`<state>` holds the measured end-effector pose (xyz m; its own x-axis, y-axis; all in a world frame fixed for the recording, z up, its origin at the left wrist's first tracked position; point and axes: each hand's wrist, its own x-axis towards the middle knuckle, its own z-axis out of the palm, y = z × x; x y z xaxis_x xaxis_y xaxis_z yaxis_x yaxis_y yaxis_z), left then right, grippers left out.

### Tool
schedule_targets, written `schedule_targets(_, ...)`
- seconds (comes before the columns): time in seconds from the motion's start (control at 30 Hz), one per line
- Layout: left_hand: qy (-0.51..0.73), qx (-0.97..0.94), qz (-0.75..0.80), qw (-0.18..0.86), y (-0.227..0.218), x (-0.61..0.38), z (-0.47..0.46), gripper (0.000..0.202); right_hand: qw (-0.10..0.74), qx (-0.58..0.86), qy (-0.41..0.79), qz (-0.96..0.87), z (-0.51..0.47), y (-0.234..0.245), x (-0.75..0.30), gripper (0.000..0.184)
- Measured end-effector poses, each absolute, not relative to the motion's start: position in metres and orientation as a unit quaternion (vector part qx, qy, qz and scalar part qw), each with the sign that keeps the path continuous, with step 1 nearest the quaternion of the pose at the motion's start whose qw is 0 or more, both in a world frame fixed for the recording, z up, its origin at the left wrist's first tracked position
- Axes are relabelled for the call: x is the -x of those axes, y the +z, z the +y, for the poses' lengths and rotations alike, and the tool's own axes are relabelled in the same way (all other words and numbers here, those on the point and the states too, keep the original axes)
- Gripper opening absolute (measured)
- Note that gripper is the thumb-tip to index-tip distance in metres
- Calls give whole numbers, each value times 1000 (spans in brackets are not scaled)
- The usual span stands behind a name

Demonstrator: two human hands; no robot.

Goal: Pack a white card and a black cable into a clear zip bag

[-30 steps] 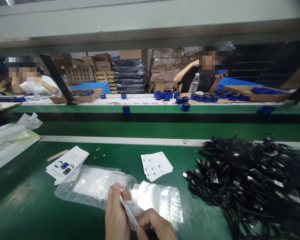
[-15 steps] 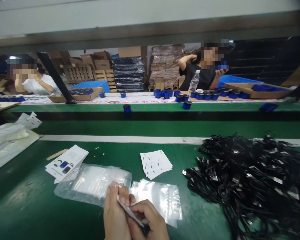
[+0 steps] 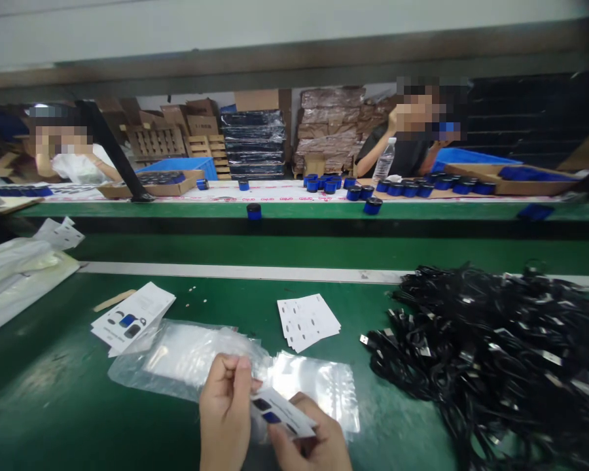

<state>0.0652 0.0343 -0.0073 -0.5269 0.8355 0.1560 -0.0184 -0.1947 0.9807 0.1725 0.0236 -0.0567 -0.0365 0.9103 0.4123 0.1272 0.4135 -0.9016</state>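
At the near edge of the green table [image 3: 53,405], the left hand [image 3: 224,412] and right hand [image 3: 314,445] pinch a small printed card [image 3: 282,412] between them, the left thumb and fingers pressed on its left end and the right fingers closed on its right end. The card sits just above clear plastic bags [image 3: 196,356]; a heap of black cables [image 3: 495,360] lies well apart to the right, and a stack of white cards [image 3: 307,322] lies farther off.

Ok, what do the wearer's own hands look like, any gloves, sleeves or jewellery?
Both are bare: the left hand and right hand show no gloves, rings or markings. Fingernails are short and unpainted. The frame's lower edge cuts them off about the wrists, so no sleeve or watch shows.
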Motion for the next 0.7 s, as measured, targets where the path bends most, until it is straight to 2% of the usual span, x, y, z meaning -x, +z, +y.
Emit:
schedule_targets(0.13, 645, -445, 569, 248, -7, -54, 33, 27, 614, 360, 189, -676, 24, -31, -189, 13)
schedule_targets(0.33, 601, -504, 579, 224, -7, -58, 28, 23, 628, 351, 132, -682, 21, -25, -197, 15)
schedule_targets(0.5, 577, -556, 575, 167, -11, -71, 23, 21, 573, 360, 84, -731, 27, -33, -207, 18)
schedule_targets(0.7, 558, -621, 544, 79, -18, -76, 26, 24, 442, 435, 28, -784, 29, -26, -217, 23)
